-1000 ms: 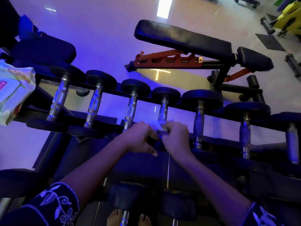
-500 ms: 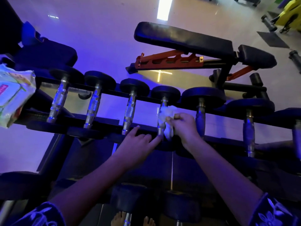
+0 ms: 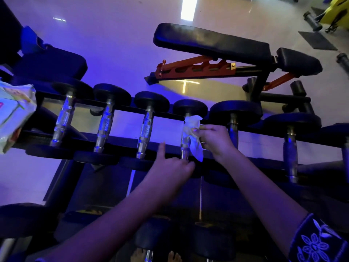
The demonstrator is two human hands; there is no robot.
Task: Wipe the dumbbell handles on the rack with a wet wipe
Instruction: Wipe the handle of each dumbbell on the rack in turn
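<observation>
Right hand slid the wipe up the handle, hiding its top

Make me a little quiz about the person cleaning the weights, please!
1. True or false: the right hand holds a wet wipe against a dumbbell handle.
2. Counting the visible top-row handles from the picture's left, which one is being wiped? A) second B) fourth C) sixth
3. Fill in: the wipes pack sits at the picture's ____ edge.
Key: 1 true; 2 B; 3 left.
</observation>
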